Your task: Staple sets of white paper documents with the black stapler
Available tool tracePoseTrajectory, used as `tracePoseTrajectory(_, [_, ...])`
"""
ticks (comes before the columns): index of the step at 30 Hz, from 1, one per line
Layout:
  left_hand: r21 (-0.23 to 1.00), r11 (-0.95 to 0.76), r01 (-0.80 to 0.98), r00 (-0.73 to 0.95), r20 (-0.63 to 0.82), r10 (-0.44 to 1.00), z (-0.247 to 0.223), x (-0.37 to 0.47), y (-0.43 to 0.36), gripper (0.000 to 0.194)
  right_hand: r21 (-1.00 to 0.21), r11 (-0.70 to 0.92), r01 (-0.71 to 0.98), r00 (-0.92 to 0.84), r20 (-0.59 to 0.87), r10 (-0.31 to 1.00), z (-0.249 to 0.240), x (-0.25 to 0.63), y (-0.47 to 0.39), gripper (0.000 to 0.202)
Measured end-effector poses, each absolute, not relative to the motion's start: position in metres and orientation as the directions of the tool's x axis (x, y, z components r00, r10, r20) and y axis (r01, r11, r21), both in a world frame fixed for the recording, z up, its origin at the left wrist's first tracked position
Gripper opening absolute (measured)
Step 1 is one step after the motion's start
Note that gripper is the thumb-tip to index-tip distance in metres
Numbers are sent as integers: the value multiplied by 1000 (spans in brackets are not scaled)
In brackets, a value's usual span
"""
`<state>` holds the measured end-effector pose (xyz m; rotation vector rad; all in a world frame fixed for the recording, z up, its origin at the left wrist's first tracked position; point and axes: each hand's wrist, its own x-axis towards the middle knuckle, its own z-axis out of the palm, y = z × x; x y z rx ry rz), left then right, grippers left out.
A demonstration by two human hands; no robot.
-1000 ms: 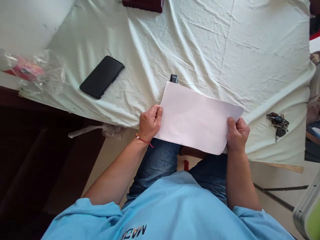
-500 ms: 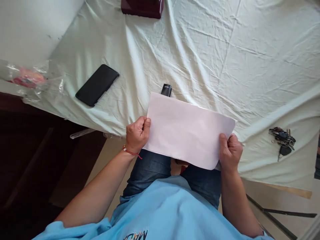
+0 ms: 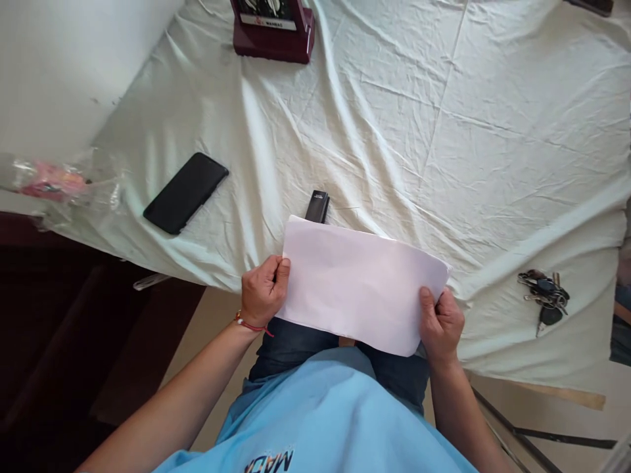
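Observation:
Between my two hands is a white sheet of paper, possibly more than one layer, held over my lap at the table's near edge. My left hand pinches its left side, thumb on top and fingers curled beneath. At the opposite side, my right hand grips the lower right part the same way. The sheet bends slightly near its right end. Just past its top left edge, a black stapler-like object pokes out; the sheet hides its near part.
A black phone lies left on the pale tablecloth. Right of the paper is a bunch of keys. A maroon clock-like device stands at the back. Clear plastic packaging with something pink sits at the far left.
The view has tilted upward, so everything sits lower and more of the maroon device shows. Both hands keep their grip on the paper, which shows more of the black object beyond it.

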<state>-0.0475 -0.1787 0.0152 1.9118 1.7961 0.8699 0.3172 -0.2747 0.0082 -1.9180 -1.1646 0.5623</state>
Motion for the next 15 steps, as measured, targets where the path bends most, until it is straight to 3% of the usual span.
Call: tracePoseTrajectory(15, [638, -61, 768, -14, 111, 994, 17, -51, -181, 34, -854, -234, 464, 512, 44, 858, 6, 312, -273, 71])
